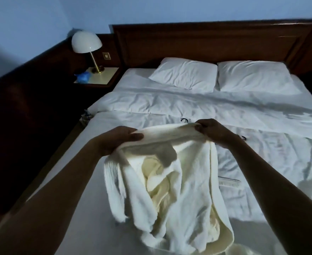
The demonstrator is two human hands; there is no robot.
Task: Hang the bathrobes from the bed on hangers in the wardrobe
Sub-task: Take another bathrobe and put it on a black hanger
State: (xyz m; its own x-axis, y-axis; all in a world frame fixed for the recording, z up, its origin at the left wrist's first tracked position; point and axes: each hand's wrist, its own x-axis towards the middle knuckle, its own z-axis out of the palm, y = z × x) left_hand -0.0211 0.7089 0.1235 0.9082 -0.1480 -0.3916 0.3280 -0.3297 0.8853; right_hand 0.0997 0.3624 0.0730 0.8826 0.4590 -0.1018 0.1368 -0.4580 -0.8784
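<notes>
Bathrobe (169, 181), taken by its collar, is in both hands. From my seat I see the left hand (118, 138) with its fingers curled over the thick rolled edge and its thumb pressed on the near side. The right hand (214, 131) pinches the same edge further along, so the collar band is stretched between them. Both grips are closed on cloth, and I see nothing else in either palm. The rest of the robe hangs from that line in a loose bundle, sleeves and front panels folded in on themselves. Its lower folds rest on the near side of the bed (74, 199).

I judge it to be thick terry: soft and floppy, fairly weighty for cloth, neither slippery nor fragile. It will sag wherever it is not held, so I would hold it at the collar and shoulder seams, where a hanger has to go in.

Both forearms reach forward from the bottom corners, nearly straight, with the hands raised a little above the mattress.

Just behind the right hand a dark hook (184, 120) shows against the sheet, and a second hook (243, 138) sits by the wrist. These are likely hangers, but I cannot make out their bodies. A flat white strip (228, 182), perhaps a belt, lies to the right of the robe. The wardrobe is out of view.
</notes>
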